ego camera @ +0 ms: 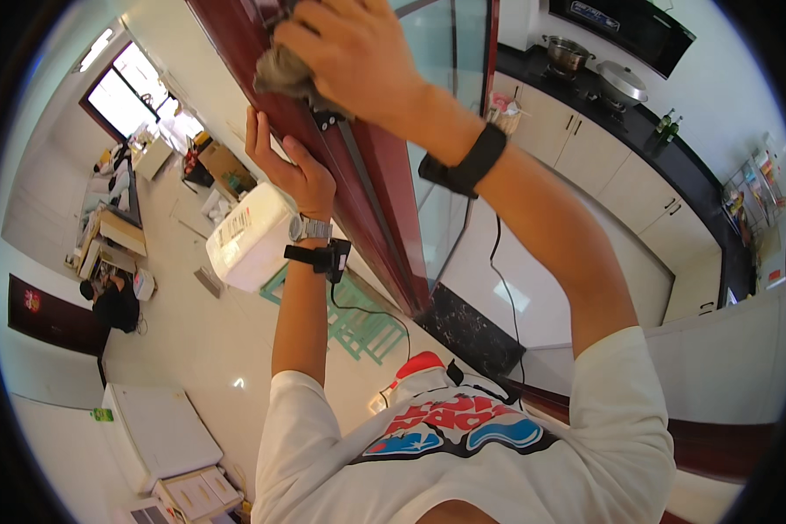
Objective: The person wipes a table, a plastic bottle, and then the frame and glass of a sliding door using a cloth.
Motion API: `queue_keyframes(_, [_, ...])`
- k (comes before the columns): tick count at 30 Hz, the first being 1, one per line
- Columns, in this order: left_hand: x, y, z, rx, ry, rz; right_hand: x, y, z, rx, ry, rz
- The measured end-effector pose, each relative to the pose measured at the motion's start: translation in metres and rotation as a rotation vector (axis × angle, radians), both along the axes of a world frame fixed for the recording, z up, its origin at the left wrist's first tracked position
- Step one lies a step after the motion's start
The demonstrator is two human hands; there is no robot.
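My right hand [360,62], at the top of the head view, presses a crumpled grey-brown cloth [281,72] against the dark red door frame [340,144]. Its fingers are curled over the cloth. Lower and to the left, my left hand [295,164] rests along the frame's edge with its fingers raised and apart, holding nothing. A metal watch and a black strap with a cable are on the left wrist; another black strap is on the right wrist. Beside the frame stands a glass door panel [435,164] in the same red framing.
A white plastic container [252,236] and green stools [367,321] stand left of the frame. A dark stone threshold [468,327] lies below. On the right is a kitchen counter [655,141] with pots [566,56]. A person in black [116,301] crouches at the far left.
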State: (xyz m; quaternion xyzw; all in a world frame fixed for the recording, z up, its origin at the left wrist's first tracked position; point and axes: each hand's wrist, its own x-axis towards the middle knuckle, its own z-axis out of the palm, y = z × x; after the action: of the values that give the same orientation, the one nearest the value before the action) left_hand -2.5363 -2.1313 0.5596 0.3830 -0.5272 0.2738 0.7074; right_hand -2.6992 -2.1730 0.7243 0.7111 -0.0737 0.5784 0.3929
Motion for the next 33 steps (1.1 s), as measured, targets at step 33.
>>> queue_keyframes(33, [0.007,-0.002,-0.008,-0.001,-0.029,0.1,0.003,0.029,-0.095,0.434,0.021,0.076])
